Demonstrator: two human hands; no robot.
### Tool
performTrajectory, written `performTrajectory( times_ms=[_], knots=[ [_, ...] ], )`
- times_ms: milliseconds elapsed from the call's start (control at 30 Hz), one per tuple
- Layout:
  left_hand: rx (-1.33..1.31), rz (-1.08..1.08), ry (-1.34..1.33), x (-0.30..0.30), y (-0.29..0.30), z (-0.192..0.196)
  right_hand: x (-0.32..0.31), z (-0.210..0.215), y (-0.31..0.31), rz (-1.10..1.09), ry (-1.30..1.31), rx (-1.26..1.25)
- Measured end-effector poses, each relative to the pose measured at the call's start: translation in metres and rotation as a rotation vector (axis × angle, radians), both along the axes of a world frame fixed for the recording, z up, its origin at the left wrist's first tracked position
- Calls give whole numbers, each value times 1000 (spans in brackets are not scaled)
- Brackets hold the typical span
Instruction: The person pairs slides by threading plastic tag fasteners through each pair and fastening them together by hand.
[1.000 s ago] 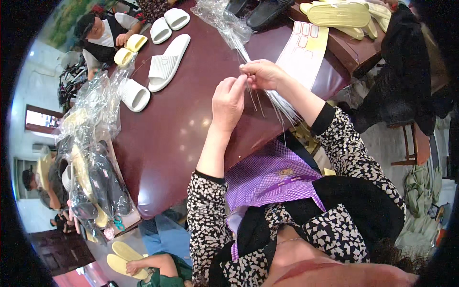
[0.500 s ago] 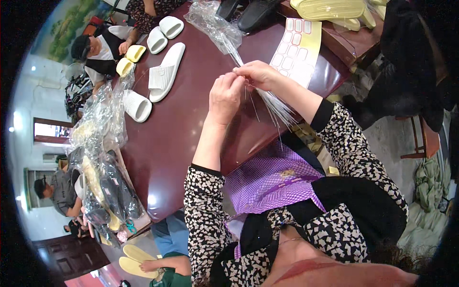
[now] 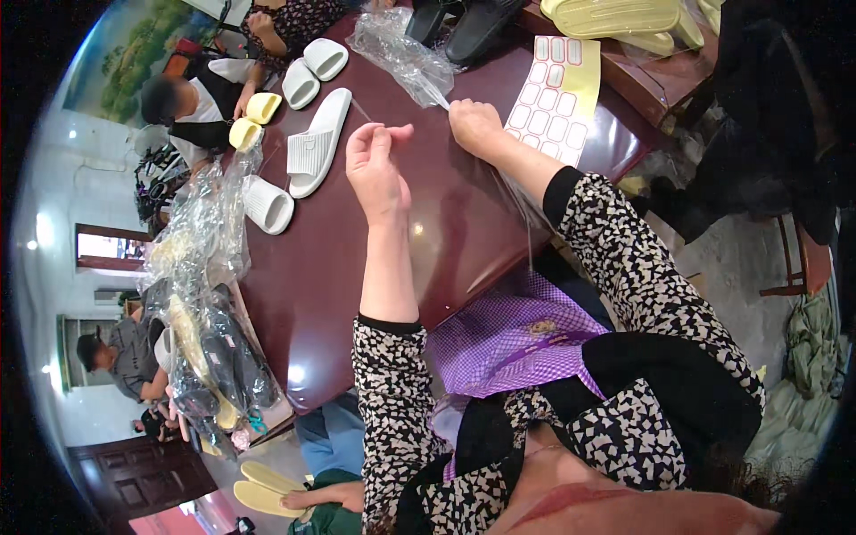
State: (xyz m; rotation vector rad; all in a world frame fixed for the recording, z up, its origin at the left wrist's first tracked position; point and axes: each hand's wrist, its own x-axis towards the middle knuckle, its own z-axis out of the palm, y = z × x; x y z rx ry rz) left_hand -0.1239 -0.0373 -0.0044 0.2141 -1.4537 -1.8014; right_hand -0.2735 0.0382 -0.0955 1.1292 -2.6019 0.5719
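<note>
Left fingers [image 3: 361, 145] pinch a thin strand [image 3: 359, 110]; right fingers [image 3: 464, 118] (curled tight) grip a white, wiry bundle [image 3: 439, 97].

Tabletop [image 3: 312, 276]: open to my hands from the frame's centre toward lower left.
Gap between my left hand [image 3: 379, 169] and right hand [image 3: 478, 130]: passable.
White slippers [image 3: 312, 153]: obstruct me, upper left.
Clear plastic bag [image 3: 401, 53]: blocks top centre.
White strands [image 3: 436, 94]: bridge bag and right hand.
Wrapped slippers [image 3: 218, 352]: bar the frame's left side.
</note>
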Motion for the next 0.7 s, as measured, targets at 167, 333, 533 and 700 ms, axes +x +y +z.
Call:
performTrajectory(
  times_ms=[167, 333, 533, 700],
  knots=[
    [311, -177, 61, 30, 6, 19, -7, 6, -2, -28, -109, -25],
    [416, -362, 40, 74, -3, 34, -13, 10, 4, 5, -152, -40],
    [379, -370, -6, 98, -19, 59, -20, 18, -1, -16, -218, -119],
    [-130, 73, -520, 41, -19, 40, -24, 18, -3, -2, -391, -247]
  ],
)
